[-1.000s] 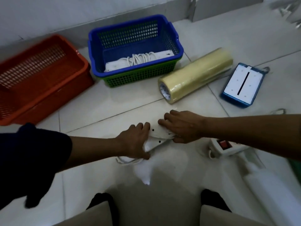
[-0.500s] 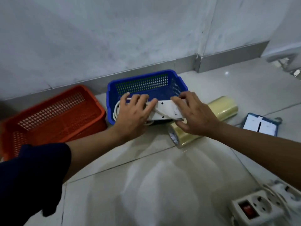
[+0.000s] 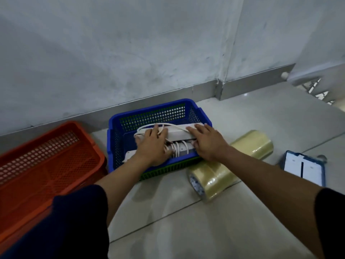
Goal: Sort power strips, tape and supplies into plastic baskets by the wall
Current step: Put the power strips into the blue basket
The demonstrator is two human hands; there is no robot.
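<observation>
- The white power strip [image 3: 180,135] is a long, flat bar with its white cord [image 3: 149,128] looping loosely off its left end; it sits over the inside of the blue basket [image 3: 112,144], toward the far wall
- Just nearer than the fingers of both hands, a second white power strip [image 3: 182,148] lies in the same basket with its cord bundled in coils across its middle
- The left hand [image 3: 152,146] reaches into the basket with fingers [image 3: 155,130] only slightly curled, spread over the strip's left end and the loose cord; the loop shows beyond the fingertips
- The right hand [image 3: 207,142] lies on the strip's right end, fingers [image 3: 194,130] stretched nearly flat along the top and the thumb tucked under the near edge
- Whether either hand is clamped on the strip or only resting on it cannot be told
- The blue basket is nested in a green basket [image 3: 168,170], whose mesh shows below the wrists
- Right of the right hand, a big roll of clear tape [image 3: 229,165] lies on its side on the floor tiles, close beside the baskets
- Beyond the roll, further right, lies a blue-framed flat item [image 3: 303,168] with a white face and a dark slot
- Left of the left hand stands an orange basket [image 3: 46,165], just beside the blue one
</observation>
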